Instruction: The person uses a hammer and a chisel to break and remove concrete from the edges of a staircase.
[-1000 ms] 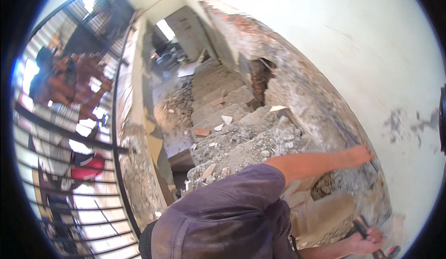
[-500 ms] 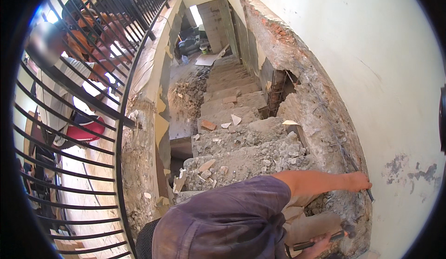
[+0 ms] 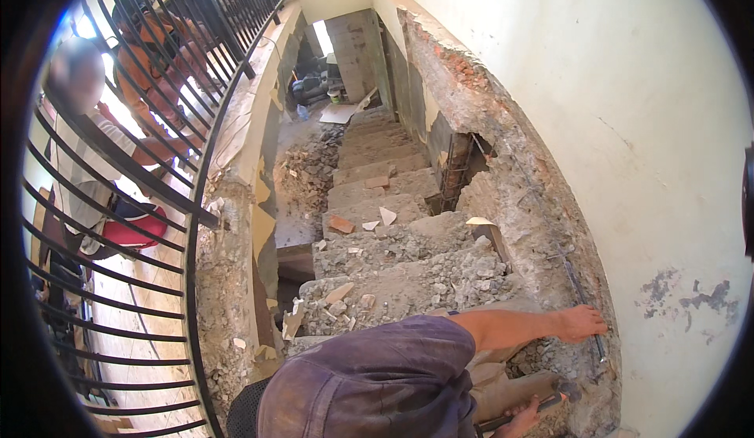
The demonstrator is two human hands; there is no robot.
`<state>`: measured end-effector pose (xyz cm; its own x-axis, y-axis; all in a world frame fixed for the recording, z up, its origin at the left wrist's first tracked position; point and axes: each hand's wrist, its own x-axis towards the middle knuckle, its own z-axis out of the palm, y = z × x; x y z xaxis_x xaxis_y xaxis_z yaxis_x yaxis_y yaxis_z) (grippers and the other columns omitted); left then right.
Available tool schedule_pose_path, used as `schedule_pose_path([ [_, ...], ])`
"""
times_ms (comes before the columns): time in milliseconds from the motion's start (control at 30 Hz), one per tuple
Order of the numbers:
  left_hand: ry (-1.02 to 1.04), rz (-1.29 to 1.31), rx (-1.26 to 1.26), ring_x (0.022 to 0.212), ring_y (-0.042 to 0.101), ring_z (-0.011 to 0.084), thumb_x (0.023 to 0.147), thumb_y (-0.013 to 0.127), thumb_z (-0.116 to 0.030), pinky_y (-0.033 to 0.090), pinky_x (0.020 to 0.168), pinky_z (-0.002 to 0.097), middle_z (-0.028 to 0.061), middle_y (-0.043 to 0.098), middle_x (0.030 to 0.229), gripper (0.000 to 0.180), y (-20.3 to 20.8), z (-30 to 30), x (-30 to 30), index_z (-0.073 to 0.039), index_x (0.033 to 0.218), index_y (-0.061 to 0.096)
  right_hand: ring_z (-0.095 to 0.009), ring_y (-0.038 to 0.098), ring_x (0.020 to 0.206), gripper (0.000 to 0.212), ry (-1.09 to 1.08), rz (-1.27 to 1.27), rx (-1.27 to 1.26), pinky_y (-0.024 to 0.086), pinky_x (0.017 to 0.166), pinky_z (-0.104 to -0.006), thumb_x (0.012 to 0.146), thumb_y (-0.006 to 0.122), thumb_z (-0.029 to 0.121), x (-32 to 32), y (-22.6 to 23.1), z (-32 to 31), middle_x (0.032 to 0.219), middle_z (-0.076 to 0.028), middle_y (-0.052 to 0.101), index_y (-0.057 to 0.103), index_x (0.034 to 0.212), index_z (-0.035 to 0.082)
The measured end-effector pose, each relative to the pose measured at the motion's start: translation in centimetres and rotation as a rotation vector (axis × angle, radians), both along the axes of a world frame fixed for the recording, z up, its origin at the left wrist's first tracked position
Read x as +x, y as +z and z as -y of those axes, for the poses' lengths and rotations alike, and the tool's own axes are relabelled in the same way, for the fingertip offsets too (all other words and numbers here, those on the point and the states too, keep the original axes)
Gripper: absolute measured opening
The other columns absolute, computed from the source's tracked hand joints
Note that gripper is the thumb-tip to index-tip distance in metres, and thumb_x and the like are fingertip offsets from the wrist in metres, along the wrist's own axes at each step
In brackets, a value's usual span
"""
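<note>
My left arm reaches out from a dark purple sleeve toward the broken wall edge. There my left hand (image 3: pixel 580 324) is closed round a long dark metal chisel (image 3: pixel 577 279), which lies slanted along the chipped masonry beside the white wall. Lower down, close to my khaki trouser leg (image 3: pixel 510 387), my right hand (image 3: pixel 522 417) grips a hammer (image 3: pixel 503 420) by its dark handle. The hammer's head is near the rubble below the chisel's end. Some fingers of both hands are hidden from this angle.
Broken concrete stairs (image 3: pixel 393 238) run down and away, strewn with rubble and tile pieces. A hole with bared reinforcing bars (image 3: pixel 463 171) opens in the right side wall. Black railing (image 3: pixel 192 281) stands at left, with people (image 3: pixel 82 144) behind it. Bags and a sheet (image 3: pixel 338 114) lie below.
The view has shifted slightly, so the stairs sit further left. My left hand looks looser on the chisel, and my right hand still holds the hammer. Behind the railing, one person's arm has lowered.
</note>
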<state>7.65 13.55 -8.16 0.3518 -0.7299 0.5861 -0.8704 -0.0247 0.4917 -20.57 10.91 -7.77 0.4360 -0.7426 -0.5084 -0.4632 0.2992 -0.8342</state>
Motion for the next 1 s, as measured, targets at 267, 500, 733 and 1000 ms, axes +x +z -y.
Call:
schedule_pose_path([
  [267, 0.002, -0.105, -0.056, 0.103, 0.055, 0.0341, 0.081, 0.064, -0.007, 0.042, 0.09, 0.0466, 0.0138, 0.058, 0.1, 0.028, 0.1, 0.1, -0.7, -0.006, 0.106, 0.052, -0.018, 0.04, 0.043, 0.041, -0.121, -0.088, 0.028, 0.035, 0.043, -0.0342, 0.1, 0.06, 0.026, 1.0, 3.4, -2.0, 0.055, -0.006, 0.049, 0.058, 0.067, 0.002],
  [500, 0.004, -0.156, -0.065, 0.104, 0.054, 0.0342, 0.082, 0.063, -0.006, 0.042, 0.092, 0.0471, 0.0142, 0.058, 0.099, 0.025, 0.4, 0.0, -0.9, -0.006, 0.104, 0.052, -0.017, 0.038, 0.042, 0.045, -0.151, -0.073, 0.067, 0.034, 0.043, -0.0339, 0.1, 0.063, 0.03, 1.1, 3.8, -2.2, 0.053, -0.005, 0.046, 0.054, 0.063, 0.005],
  [733, 0.011, -0.185, -0.07, 0.103, 0.055, 0.0351, 0.083, 0.063, -0.007, 0.043, 0.092, 0.0482, 0.0145, 0.058, 0.099, 0.023, 0.2, 0.1, -1.0, -0.006, 0.104, 0.052, -0.019, 0.039, 0.043, 0.045, -0.115, -0.132, -0.002, 0.035, 0.044, -0.0349, 0.101, 0.061, 0.03, 1.6, 4.5, -3.0, 0.053, -0.006, 0.045, 0.055, 0.064, 0.007],
  [1000, 0.027, -0.207, -0.092, 0.102, 0.055, 0.0359, 0.081, 0.064, -0.007, 0.044, 0.09, 0.049, 0.014, 0.058, 0.1, 0.025, -0.1, 0.4, -1.2, -0.005, 0.102, 0.053, -0.011, 0.033, 0.045, 0.036, -0.14, -0.102, 0.007, 0.03, 0.042, -0.031, 0.098, 0.058, 0.037, 1.2, 1.4, -1.5, 0.058, 0.003, 0.031, 0.04, 0.078, 0.012],
])
